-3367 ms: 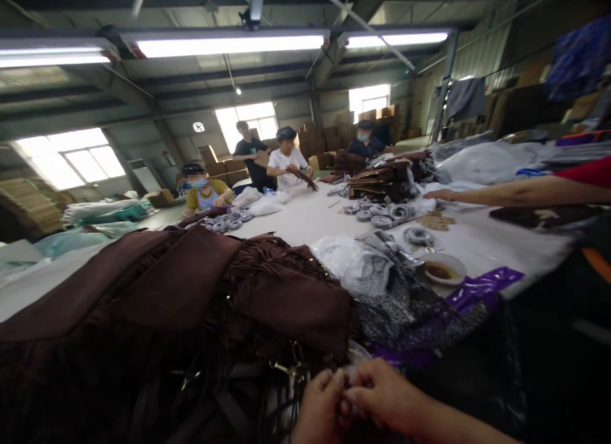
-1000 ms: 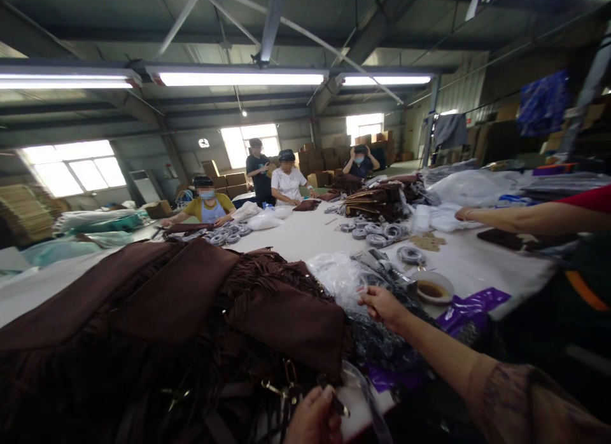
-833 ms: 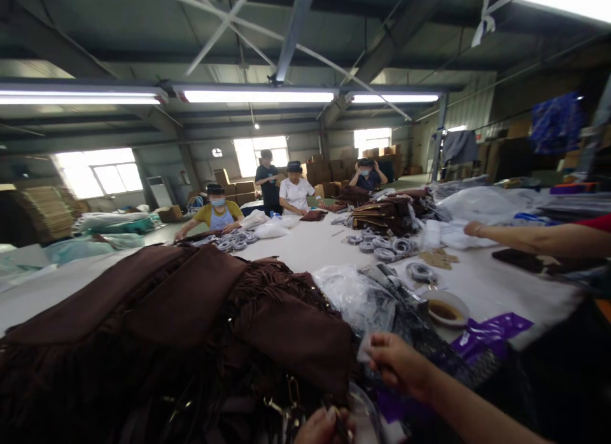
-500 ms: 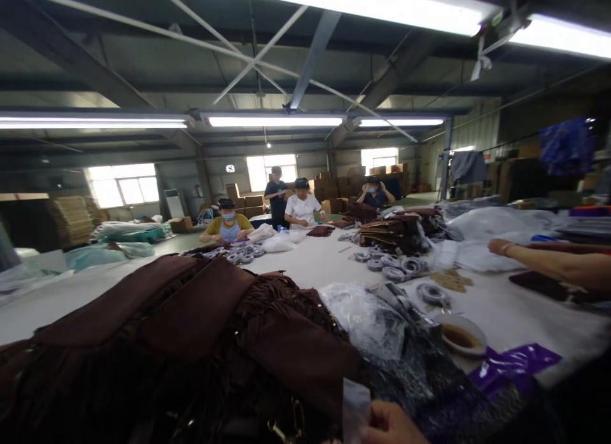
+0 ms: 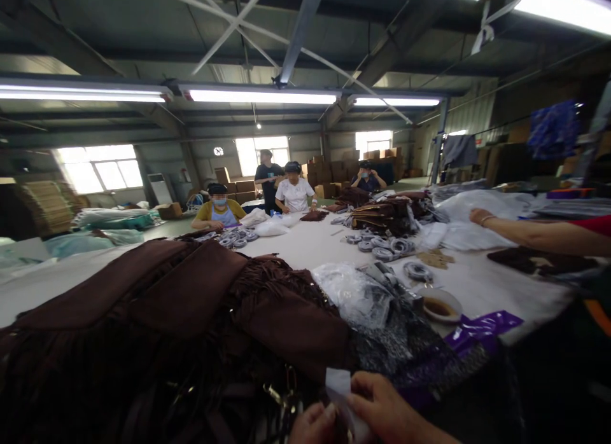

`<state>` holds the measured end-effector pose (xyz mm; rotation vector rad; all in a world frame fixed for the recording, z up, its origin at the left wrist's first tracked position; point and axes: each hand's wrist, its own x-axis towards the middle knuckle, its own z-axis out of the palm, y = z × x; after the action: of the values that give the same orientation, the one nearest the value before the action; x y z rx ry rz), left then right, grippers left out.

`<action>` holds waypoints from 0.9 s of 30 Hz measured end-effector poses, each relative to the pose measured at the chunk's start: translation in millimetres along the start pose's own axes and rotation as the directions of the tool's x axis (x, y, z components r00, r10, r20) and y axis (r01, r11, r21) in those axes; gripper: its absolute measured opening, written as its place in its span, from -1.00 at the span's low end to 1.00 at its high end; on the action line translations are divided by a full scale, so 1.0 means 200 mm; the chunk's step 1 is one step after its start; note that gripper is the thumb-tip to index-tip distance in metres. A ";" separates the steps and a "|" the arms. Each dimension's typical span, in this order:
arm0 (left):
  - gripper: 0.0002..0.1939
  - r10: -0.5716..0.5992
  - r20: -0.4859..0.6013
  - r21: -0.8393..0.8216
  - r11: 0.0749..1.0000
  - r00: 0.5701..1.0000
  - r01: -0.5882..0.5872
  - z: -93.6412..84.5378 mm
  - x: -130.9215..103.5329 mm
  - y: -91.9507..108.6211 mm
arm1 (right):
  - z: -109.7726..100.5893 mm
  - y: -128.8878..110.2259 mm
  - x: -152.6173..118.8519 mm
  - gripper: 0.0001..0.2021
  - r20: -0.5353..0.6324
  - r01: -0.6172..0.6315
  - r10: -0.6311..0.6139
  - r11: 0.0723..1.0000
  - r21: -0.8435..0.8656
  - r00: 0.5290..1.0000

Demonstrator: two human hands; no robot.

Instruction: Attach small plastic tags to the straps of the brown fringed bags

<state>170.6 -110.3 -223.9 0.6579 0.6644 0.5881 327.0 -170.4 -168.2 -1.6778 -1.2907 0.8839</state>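
Note:
At the bottom edge, my right hand (image 5: pixel 382 409) pinches a pale, thin sheet (image 5: pixel 338 381), paper or plastic, whose top end sticks up past the fingertips. Close beside it on the left, my left hand (image 5: pixel 312 425) has its fingers pressed together near the sheet's lower part. What that hand holds, if anything, is hidden. Just beyond both hands lies a big heap of dark brown fringed bags (image 5: pixel 191 291), with gold metal clasps (image 5: pixel 281 396) on its near side.
Crumpled clear plastic bags (image 5: pixel 353 294), a purple plastic bag (image 5: pixel 482 333) and a tape roll (image 5: pixel 439 305) lie to the right. Further off are grey coiled cords (image 5: pixel 382 248) and stacked brown pieces (image 5: pixel 382 216). A co-worker's arm (image 5: pixel 520 231) reaches in; several people sit or stand beyond.
My left hand has come into view beside the right one. The right hand and pale sheet have risen slightly in view. The whole scene has shifted up and left as my head moved.

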 end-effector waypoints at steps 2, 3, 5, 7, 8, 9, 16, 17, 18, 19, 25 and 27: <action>-0.58 0.016 0.001 -0.065 0.998 1.000 -0.016 0.07 -0.06 0.00 | -0.01 -0.04 -0.01 -0.73 0.030 -0.002 0.001 0.999 0.035 1.000; -0.61 0.022 0.000 -0.083 0.996 1.000 -0.022 0.10 -0.09 0.01 | -0.02 -0.06 -0.01 -0.71 0.032 -0.009 0.008 1.000 0.030 0.999; -0.66 0.030 0.006 -0.075 0.997 1.000 -0.030 0.15 -0.13 0.03 | -0.02 -0.09 -0.01 -0.69 -0.003 -0.020 0.019 1.000 -0.020 1.000; -0.68 0.029 0.014 -0.078 0.997 0.999 -0.028 0.17 -0.15 0.04 | -0.02 -0.10 0.01 -0.67 -0.025 -0.032 0.032 0.999 -0.032 0.999; -0.69 0.026 0.018 -0.088 0.996 0.999 -0.024 0.16 -0.15 0.05 | -0.01 -0.10 0.01 -0.66 -0.021 -0.039 0.038 0.999 -0.014 0.999; -0.69 0.024 0.020 -0.096 0.995 1.000 -0.022 0.16 -0.15 0.04 | -0.01 -0.09 0.02 -0.65 -0.012 -0.047 0.048 0.999 0.015 0.999; -0.76 0.004 0.036 -0.060 0.998 0.999 -0.001 0.13 -0.14 0.02 | -0.03 -0.04 -0.03 -0.64 -0.026 -0.055 0.057 0.994 0.090 0.998; -0.77 -0.003 0.042 -0.066 0.998 0.999 0.006 0.13 -0.14 0.03 | -0.04 -0.04 -0.03 -0.65 -0.043 -0.045 0.048 0.996 0.078 0.998; -0.79 -0.013 0.045 -0.077 0.997 0.999 0.016 0.12 -0.15 0.05 | -0.06 -0.04 -0.04 -0.65 -0.056 -0.036 0.039 0.998 0.049 0.998; -0.81 -0.026 0.042 -0.095 0.995 0.999 0.030 0.12 -0.15 0.07 | -0.07 -0.04 -0.05 -0.64 -0.060 -0.028 0.028 1.000 0.004 0.998; -0.88 -0.109 -0.050 -0.193 0.976 0.993 0.097 0.14 -0.13 0.20 | -0.12 -0.03 -0.13 -0.65 0.065 -0.025 0.041 0.974 -0.223 0.997; -0.86 -0.092 -0.077 -0.182 0.980 0.993 0.077 0.16 -0.12 0.20 | -0.10 -0.04 -0.16 -0.66 0.099 -0.015 0.042 0.965 -0.262 0.994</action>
<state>166.5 -111.2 -168.1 0.4366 0.7064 0.5912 334.9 -204.4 -151.8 -1.8776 -1.5108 0.8566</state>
